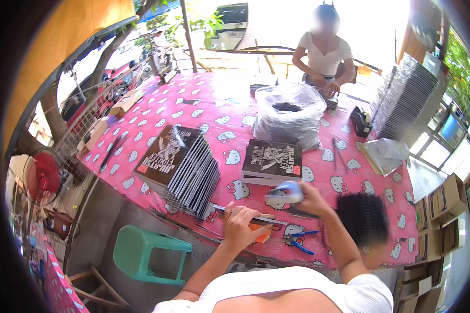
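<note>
Near the table's front edge, my left hand (239, 225) is closed over a thin, flat, book-like bundle, with an orange piece (261, 232) showing under the fingers. To its right, my right hand (312, 199) grips a blue-and-white rounded object (285, 193), smeared by motion, its kind unclear. Blue-handled pliers (302, 243) lie at the edge between my forearms. Just beyond my hands sits a short stack of dark-covered books (272, 160). A tall, leaning stack of spiral-bound books (185, 169) stands to the left. A heap of black spiral coils (362, 219) lies beside my right forearm.
A pink patterned cloth (222, 136) covers the table. Across it, a person (326, 60) handles small dark items beside a clear plastic bag (289, 117) of black pieces. A black tape dispenser (360, 122) and wrapped stack (406, 96) stand right. A green stool (150, 253) is front left.
</note>
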`<state>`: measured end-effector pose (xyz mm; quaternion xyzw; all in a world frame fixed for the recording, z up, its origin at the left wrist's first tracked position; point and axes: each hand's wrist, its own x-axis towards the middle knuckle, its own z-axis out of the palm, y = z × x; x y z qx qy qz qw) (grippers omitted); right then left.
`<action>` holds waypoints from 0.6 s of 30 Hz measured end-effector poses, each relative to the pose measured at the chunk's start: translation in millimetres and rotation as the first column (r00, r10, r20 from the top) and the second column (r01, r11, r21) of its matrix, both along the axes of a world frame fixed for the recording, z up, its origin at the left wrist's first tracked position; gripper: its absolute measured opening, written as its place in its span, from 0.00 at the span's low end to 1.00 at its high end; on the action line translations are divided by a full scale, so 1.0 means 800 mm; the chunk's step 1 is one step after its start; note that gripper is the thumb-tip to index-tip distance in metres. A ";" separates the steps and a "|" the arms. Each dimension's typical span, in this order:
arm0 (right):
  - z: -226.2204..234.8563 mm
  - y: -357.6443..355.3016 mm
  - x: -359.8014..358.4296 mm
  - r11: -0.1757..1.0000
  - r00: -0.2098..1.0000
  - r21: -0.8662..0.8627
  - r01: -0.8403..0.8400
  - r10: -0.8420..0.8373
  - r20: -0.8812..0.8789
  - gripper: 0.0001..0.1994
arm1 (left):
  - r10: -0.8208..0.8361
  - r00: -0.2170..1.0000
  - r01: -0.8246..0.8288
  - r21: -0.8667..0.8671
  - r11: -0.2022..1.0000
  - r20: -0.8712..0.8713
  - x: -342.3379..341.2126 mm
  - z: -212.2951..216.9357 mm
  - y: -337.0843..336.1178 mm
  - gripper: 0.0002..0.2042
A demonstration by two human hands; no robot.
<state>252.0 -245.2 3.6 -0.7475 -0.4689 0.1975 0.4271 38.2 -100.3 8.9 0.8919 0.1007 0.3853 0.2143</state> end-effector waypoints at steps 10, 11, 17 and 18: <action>-0.003 -0.039 -0.003 0.977 0.972 0.177 -0.115 0.147 -0.180 0.23 | -0.004 1.000 0.004 -0.083 0.997 -0.004 0.008 0.001 -0.002 0.13; -0.002 -0.032 -0.013 0.958 0.970 0.244 -0.150 0.190 -0.150 0.21 | -0.006 1.000 0.005 -0.093 0.996 -0.017 0.009 0.003 -0.002 0.13; -0.013 -0.005 0.009 0.931 0.955 0.297 -0.211 0.262 -0.142 0.13 | -0.026 0.998 0.020 -0.105 0.994 -0.059 0.016 0.008 0.012 0.20; -0.004 0.005 -0.003 0.981 0.989 0.153 -0.122 0.134 -0.070 0.13 | -0.031 0.997 0.026 -0.073 0.997 -0.074 0.016 0.014 0.014 0.20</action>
